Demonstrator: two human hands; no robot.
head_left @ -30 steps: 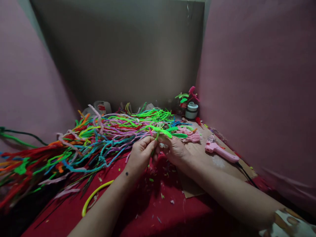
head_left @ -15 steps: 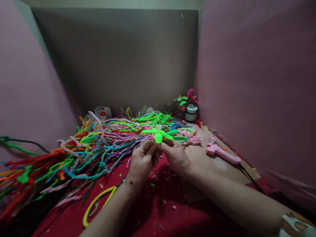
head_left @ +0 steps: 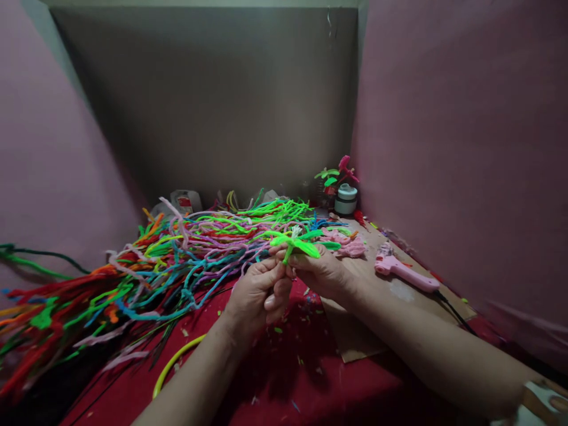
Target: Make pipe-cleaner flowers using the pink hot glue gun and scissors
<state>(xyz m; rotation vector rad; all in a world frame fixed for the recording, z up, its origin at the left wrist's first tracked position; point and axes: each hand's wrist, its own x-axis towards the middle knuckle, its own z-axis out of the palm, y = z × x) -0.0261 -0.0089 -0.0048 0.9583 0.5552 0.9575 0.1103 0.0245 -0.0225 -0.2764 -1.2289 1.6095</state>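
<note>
A bright green fuzzy flower piece (head_left: 305, 247) with petals or leaves and a whitish tuft at its top is held up at the centre. My left hand (head_left: 261, 290) pinches it low down, at its green stem. My right hand (head_left: 320, 271) grips it from the right, fingers closed just behind the green petals. The two hands nearly touch. Some of my right fingers are hidden behind the piece.
Many coloured fuzzy stems (head_left: 195, 260) lie heaped on the left. A pink glue gun (head_left: 408, 274) rests on brown cardboard (head_left: 355, 331). Behind stands a pale jar (head_left: 345, 200). A yellow scissor handle (head_left: 175, 361) shows beside my left forearm, on the red cloth (head_left: 284, 378).
The green piece has tilted, so its stem and side now show, and it has shifted slightly right. My left hand has turned, and my left forearm covers more of the yellow handle.
</note>
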